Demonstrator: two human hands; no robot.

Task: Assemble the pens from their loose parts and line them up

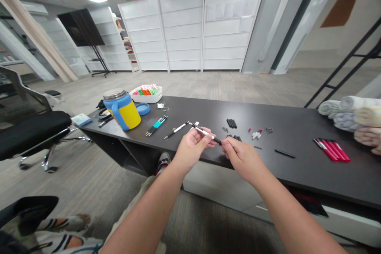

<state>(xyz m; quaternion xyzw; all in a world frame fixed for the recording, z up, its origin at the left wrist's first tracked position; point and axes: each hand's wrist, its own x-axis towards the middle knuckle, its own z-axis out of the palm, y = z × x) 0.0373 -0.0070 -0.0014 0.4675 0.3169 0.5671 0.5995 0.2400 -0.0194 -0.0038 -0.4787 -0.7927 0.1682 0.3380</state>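
Observation:
My left hand (193, 143) is closed around a white-and-black ballpoint pen (202, 129), held at a slant above the desk's near edge. At the pen's black lower end, my right hand (241, 154) pinches with thumb and forefinger. Whether that end is joined or separate is hidden by the fingers. A second white-and-black pen (176, 130) lies on the desk left of my hands. Beyond my right hand are several short black pen parts (231, 123), small white parts (256, 135) and tiny metal springs (269, 130). A thin black stick (285, 153) lies to the right.
The dark desk (196, 107) holds teal-and-black pens (156, 125), a yellow-and-blue mug (126, 113), a blue lid (143, 108) and a white basket (152, 97). Red markers (331, 149) and rolled towels (357, 111) sit at right. An office chair (35, 127) stands left; another person's leg shows lower left.

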